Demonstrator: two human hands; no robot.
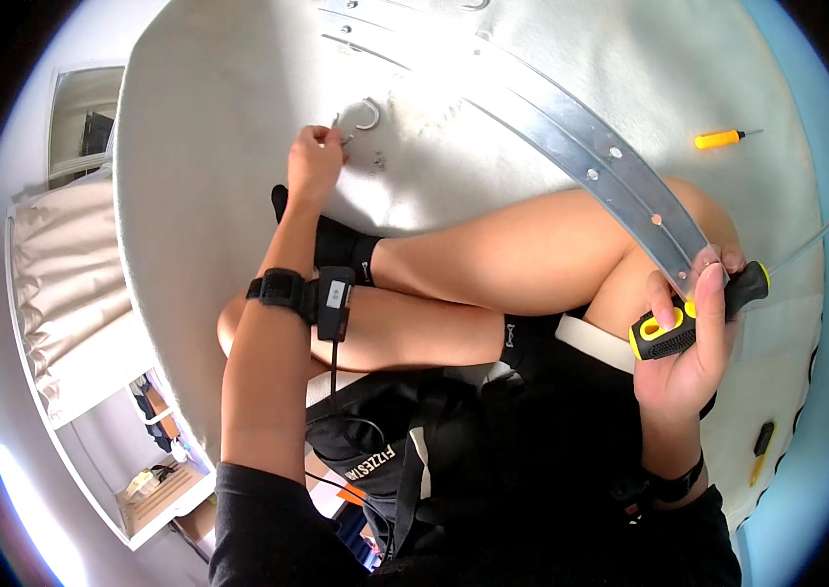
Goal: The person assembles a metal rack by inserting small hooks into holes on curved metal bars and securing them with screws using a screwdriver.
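My right hand (684, 342) is wrapped round a black-and-yellow screwdriver (664, 331), its shaft pointing up and to the right. The same hand also grips the near end of a long, see-through grey strip (581, 127) with paired holes, which runs away up and left across my bent leg. My left hand (317, 161) is out over the pale sheet, fingertips pinched together; what they hold is too small to make out. Just right of those fingers lies a pale curved hook (368, 114). A few tiny metal pieces (379, 158) lie below it.
An orange-handled screwdriver (718, 140) lies at the far right. A black-and-yellow tool (763, 453) lies near the right edge. At the top are another strip (366, 39) and another hook (475, 5). My crossed legs (522, 235) fill the middle. Bright glare washes out part of the strip.
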